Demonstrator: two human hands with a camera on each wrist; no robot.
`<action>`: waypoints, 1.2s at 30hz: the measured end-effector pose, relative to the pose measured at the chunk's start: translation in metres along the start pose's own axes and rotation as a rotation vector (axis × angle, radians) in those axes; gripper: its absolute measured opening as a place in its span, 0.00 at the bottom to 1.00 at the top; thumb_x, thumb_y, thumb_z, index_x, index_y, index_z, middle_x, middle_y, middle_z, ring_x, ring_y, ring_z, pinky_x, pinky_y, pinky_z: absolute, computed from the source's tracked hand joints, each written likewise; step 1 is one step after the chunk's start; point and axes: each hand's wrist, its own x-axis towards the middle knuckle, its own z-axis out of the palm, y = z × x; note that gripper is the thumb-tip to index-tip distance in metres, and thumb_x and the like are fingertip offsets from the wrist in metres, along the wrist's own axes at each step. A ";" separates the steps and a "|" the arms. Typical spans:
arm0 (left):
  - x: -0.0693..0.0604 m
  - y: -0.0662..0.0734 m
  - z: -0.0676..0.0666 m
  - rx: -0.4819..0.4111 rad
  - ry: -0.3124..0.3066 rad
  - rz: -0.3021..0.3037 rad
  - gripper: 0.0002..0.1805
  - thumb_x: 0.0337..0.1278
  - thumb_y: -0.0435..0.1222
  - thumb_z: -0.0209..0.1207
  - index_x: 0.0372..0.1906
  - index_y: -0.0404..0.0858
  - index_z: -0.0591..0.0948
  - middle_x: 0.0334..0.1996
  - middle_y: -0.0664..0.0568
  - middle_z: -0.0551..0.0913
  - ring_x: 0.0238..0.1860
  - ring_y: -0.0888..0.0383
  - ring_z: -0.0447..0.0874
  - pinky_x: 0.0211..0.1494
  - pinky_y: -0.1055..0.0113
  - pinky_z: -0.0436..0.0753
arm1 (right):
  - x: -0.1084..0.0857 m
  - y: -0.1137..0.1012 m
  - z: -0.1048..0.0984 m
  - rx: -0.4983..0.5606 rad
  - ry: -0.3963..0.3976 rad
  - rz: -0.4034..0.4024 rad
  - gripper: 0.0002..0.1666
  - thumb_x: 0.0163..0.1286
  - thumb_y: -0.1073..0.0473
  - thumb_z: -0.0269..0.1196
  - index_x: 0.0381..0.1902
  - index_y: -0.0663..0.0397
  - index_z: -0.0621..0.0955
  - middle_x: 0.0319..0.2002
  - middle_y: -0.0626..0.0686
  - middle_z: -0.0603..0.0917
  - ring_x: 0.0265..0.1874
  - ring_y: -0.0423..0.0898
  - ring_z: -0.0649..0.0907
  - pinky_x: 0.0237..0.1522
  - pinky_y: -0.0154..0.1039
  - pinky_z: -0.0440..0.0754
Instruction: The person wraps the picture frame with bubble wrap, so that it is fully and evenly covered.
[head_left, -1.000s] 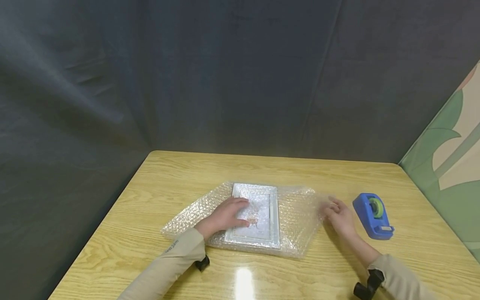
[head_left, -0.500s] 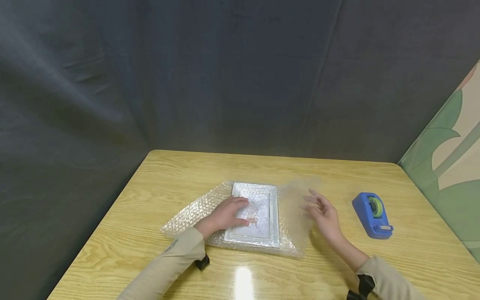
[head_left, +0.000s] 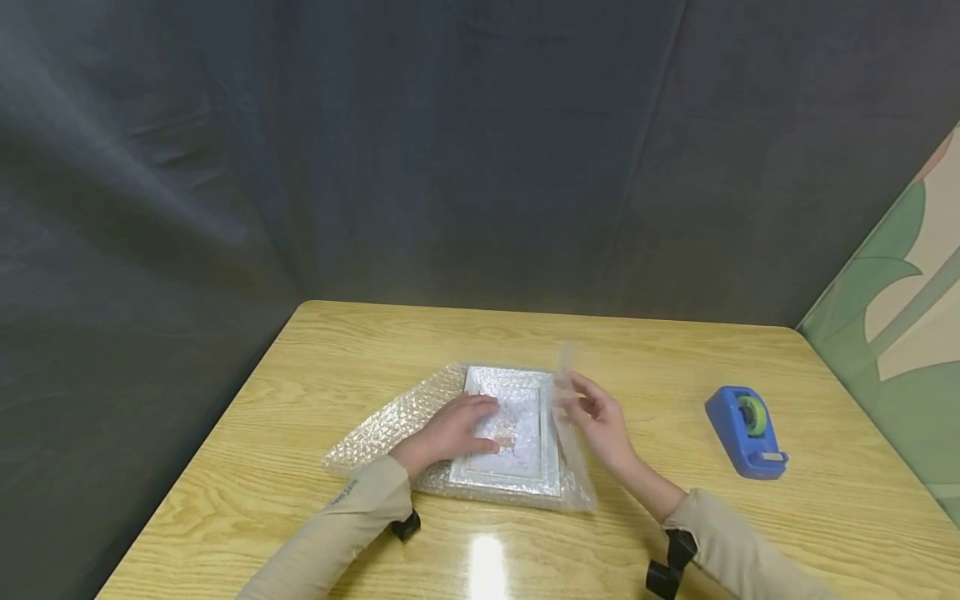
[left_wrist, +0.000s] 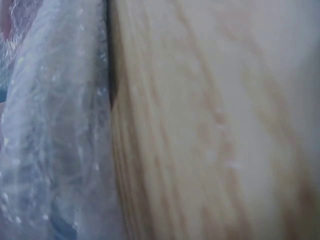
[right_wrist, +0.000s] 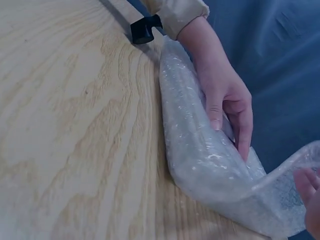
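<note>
A pale frame (head_left: pixel 517 475) lies under clear bubble wrap (head_left: pixel 397 421) on the wooden table. The left hand (head_left: pixel 457 429) rests on its left part, fingers spread and slightly bent; the right wrist view also shows this left hand (right_wrist: pixel 225 95) on the wrapped bundle (right_wrist: pixel 195 135). At the frame's right edge, the right hand (head_left: pixel 602 423) pinches the raised right flap of the wrap, which stands up blurred. Part of that right hand (right_wrist: pixel 312 200) shows at the right border of the right wrist view. Bubble wrap (left_wrist: pixel 60 125) fills the left of the left wrist view.
A blue tape dispenser (head_left: pixel 742 433) with a green roll stands on the table (head_left: pixel 360 333), right of the right hand. Dark cloth (head_left: pixel 480 167) hangs behind and to the left. A panel with a leaf pattern (head_left: pixel 900 333) borders the right side.
The right hand has moved left, bringing the wrap's right flap up and over toward the frame's right edge. The left hand has stayed in place.
</note>
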 end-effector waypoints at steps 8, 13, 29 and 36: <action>0.000 0.000 -0.001 -0.012 0.012 0.012 0.36 0.48 0.49 0.62 0.61 0.36 0.68 0.62 0.48 0.67 0.64 0.53 0.61 0.70 0.57 0.51 | 0.004 0.011 0.018 -0.039 -0.083 0.013 0.21 0.61 0.73 0.57 0.53 0.74 0.72 0.53 0.70 0.73 0.36 0.38 0.79 0.36 0.27 0.80; 0.000 0.002 -0.001 -0.016 0.009 0.004 0.36 0.48 0.49 0.62 0.61 0.36 0.68 0.63 0.48 0.67 0.65 0.53 0.61 0.70 0.56 0.51 | 0.002 0.003 0.027 -0.128 -0.125 0.025 0.20 0.61 0.73 0.57 0.52 0.73 0.73 0.51 0.68 0.75 0.38 0.53 0.80 0.38 0.30 0.80; 0.000 0.002 -0.002 0.018 0.019 0.004 0.35 0.47 0.50 0.62 0.59 0.36 0.70 0.61 0.48 0.69 0.64 0.53 0.62 0.70 0.56 0.52 | 0.011 0.023 0.034 -0.540 -0.309 -0.084 0.19 0.59 0.59 0.64 0.46 0.64 0.79 0.41 0.58 0.82 0.32 0.47 0.82 0.35 0.34 0.82; -0.002 0.002 -0.001 0.053 0.022 0.006 0.35 0.47 0.52 0.61 0.60 0.37 0.70 0.61 0.50 0.69 0.63 0.53 0.63 0.69 0.56 0.54 | 0.013 0.024 0.034 -0.611 -0.346 -0.078 0.21 0.58 0.56 0.64 0.47 0.63 0.79 0.42 0.57 0.82 0.32 0.44 0.81 0.35 0.33 0.81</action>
